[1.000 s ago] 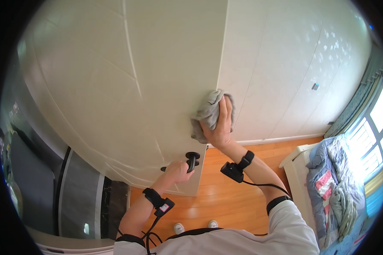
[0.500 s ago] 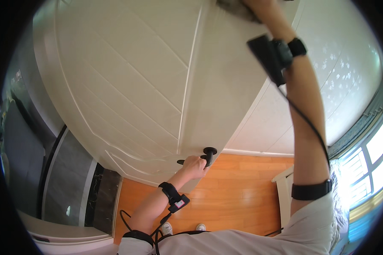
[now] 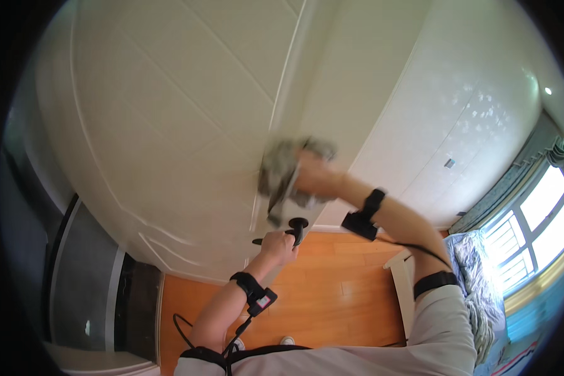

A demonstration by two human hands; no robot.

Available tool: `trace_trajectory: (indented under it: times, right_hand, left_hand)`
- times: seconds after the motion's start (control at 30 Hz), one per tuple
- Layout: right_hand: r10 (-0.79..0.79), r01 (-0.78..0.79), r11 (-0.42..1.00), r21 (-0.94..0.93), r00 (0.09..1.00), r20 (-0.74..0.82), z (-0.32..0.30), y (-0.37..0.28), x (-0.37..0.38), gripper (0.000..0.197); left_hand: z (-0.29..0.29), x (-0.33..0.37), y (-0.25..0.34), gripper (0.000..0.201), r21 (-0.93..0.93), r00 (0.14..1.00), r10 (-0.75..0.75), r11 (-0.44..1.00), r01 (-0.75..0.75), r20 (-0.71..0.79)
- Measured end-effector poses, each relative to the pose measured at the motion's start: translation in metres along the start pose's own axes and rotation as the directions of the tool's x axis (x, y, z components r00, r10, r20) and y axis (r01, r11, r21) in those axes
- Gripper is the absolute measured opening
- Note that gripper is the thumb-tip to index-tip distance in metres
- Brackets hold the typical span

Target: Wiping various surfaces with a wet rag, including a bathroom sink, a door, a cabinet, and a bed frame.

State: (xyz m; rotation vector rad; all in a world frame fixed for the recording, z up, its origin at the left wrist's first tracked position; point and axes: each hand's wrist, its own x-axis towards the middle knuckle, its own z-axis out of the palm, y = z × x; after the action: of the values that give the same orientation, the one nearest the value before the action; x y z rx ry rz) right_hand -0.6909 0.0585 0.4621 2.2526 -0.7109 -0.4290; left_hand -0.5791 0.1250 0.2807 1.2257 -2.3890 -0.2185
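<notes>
A cream door (image 3: 188,125) with grooved slanting lines fills the upper middle. My left hand (image 3: 277,247) is closed around its black lever handle (image 3: 299,225), low on the door near its edge. Just above the handle, my right hand (image 3: 316,175) presses a crumpled grey-green cloth (image 3: 282,166) against the door face. Motion smears this hand and the cloth, and part of the cloth hangs down toward the handle. Black straps with small devices and cables sit on both my wrists.
Orange wooden floor (image 3: 332,276) lies below the door, with my shoes at the bottom. To the right stand a white panelled wall (image 3: 432,138), a low cream furniture edge (image 3: 402,276), a bed with grey bedding (image 3: 473,263) and a bright window (image 3: 539,219). Dark tiles (image 3: 141,301) lie at left.
My right hand has swept the cloth down the door from the top edge of the picture to just above the handle. My left hand keeps its hold on the handle.
</notes>
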Motion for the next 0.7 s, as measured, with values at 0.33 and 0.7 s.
trace_trajectory:
  times: [0.33,0.7]
  right_hand:
    - [0.501,-0.658,0.639,0.399,-0.037,-0.865,-0.214,0.249,-0.087,0.056]
    - [0.957,0.199,0.276,0.940,0.035,-0.288,0.073,-0.050,-0.035,0.055]
  left_hand:
    - [-0.001,0.009,0.007,0.028,0.009,1.000,-0.002,1.000,0.002,-0.010]
    - [0.006,-0.002,0.004,0.035,0.198,0.991,-0.127,0.973,0.118,0.033]
